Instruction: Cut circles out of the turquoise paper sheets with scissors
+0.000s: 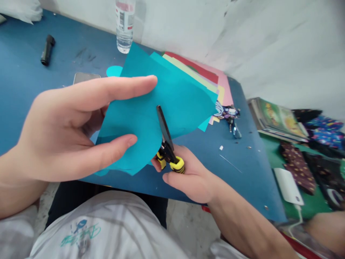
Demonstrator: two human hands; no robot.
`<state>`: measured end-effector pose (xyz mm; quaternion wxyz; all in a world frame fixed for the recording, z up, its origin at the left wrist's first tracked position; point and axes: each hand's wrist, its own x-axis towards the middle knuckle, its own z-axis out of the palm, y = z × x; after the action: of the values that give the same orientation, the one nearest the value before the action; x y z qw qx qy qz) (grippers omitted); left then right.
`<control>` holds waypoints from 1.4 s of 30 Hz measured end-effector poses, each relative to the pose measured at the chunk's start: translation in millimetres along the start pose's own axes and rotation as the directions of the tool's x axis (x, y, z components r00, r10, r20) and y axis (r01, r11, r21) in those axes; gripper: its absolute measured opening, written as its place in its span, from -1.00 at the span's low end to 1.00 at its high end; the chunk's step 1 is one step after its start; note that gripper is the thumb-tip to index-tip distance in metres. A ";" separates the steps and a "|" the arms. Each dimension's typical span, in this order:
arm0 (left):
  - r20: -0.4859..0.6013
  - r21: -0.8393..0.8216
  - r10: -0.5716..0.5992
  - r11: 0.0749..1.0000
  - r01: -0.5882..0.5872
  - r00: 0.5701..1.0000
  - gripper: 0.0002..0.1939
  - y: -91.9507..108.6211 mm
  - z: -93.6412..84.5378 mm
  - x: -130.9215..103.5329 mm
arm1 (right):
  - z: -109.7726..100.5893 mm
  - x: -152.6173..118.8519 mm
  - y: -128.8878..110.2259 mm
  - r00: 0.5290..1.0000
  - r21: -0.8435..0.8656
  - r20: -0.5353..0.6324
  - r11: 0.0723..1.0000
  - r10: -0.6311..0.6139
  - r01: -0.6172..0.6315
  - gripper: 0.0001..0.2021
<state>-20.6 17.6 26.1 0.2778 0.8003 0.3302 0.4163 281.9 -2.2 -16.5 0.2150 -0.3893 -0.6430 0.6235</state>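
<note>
My left hand (60, 133) grips a sheet of teal paper (172, 99) at its left side, thumb and one finger stretched over its face and the other fingers behind it. A rounded cut edge runs along the lower part of the sheet. My right hand (194, 176) is closed round the yellow-and-black handles of a pair of scissors (168, 154). One dark blade lies over the front of the paper at the cut; the other blade is hidden behind the sheet.
On the blue table (215, 158) stand a water bottle (125, 27), a black flashlight-like object (47, 50) and a partly covered phone-like object (86, 76). Coloured sheets (222, 81) and keys (234, 126) lie behind the paper. A green table (277, 147) holds books (280, 118) and a white power bank (288, 186); another person's arm (327, 230) is nearby.
</note>
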 end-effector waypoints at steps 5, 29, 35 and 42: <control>-0.015 0.006 -0.055 0.998 0.055 0.998 -0.38 -2.3 1.8 -1.7 | -0.5 -1.0 -0.4 1.000 -0.003 0.004 1.000 0.005 -0.005 -0.78; -0.101 -0.186 -0.006 0.983 -0.013 0.995 -0.29 -1.1 7.8 5.6 | -0.7 -1.2 0.0 1.000 0.033 0.001 0.999 0.011 -0.011 -0.82; -0.032 -0.147 -0.095 0.985 0.089 0.995 -0.37 -0.1 1.3 -2.9 | -0.5 -1.6 2.1 1.000 0.009 -0.017 1.000 0.006 -0.006 -0.83; -0.022 -0.084 -0.091 0.993 0.089 0.996 -0.37 1.0 0.8 -1.8 | 1.5 -3.2 1.9 0.999 -0.018 -0.032 0.999 0.026 -0.027 -0.83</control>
<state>-20.4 15.5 25.6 0.3247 0.7670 0.3519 0.4271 283.1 -5.7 -17.9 0.2135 -0.4098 -0.6398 0.6142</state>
